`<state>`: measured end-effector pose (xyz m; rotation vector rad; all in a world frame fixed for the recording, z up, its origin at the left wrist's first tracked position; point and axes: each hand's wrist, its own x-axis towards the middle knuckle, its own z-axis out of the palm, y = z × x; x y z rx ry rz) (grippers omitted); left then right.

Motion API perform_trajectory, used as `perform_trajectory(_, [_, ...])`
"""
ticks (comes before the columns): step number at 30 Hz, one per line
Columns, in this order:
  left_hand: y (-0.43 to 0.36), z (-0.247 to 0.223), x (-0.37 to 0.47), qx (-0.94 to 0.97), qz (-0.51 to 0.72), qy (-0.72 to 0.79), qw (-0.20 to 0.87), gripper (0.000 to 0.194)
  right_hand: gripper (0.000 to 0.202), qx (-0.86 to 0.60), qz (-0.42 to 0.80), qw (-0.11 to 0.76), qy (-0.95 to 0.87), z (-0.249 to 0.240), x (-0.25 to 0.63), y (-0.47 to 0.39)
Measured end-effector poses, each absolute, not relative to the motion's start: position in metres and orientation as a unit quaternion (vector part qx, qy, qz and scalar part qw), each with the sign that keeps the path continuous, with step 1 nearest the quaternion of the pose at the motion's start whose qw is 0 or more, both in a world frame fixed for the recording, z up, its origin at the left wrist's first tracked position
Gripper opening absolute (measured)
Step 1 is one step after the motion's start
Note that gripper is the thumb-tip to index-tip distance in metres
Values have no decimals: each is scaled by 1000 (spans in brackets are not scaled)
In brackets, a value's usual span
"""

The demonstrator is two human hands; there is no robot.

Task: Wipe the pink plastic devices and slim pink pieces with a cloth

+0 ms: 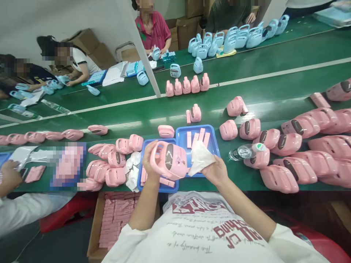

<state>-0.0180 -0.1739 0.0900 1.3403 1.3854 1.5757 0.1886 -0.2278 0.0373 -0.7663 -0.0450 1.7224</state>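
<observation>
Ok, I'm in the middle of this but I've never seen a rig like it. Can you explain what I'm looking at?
There is no machine here: a person works with bare hands, and a camera on their head looks forward and down. This is its only picture.

The left hand holds a pink housing with a loop handle. The right hand holds a white cloth or tissue.

On the green bench lie two blue trays with small pink pieces, more pink housings and a clear bottle. Across it, other people handle light blue housings.
</observation>
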Motion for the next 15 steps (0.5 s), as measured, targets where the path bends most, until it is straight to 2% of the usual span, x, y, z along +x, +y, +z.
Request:
perform_trajectory(4, [-210,87,42,477,589,520,392,35,43,-403,695,584,-116,55,186,-247])
perform_trajectory(6, [-226,83,64,470,581,533,397,49,41,-436,646,615,-118,57,186,-253])
perform_trajectory(8, [-240,75,80,443,540,558,448,62,37,-471,604,633,-115,55,189,-255])
perform_trajectory(12, [-266,50,90,316,419,543,656,69,37,-549,573,547,-268,35,205,-252])
perform_trajectory(15, [-282,36,79,296,390,538,686,76,41,-575,562,481,-350,7,223,-246])
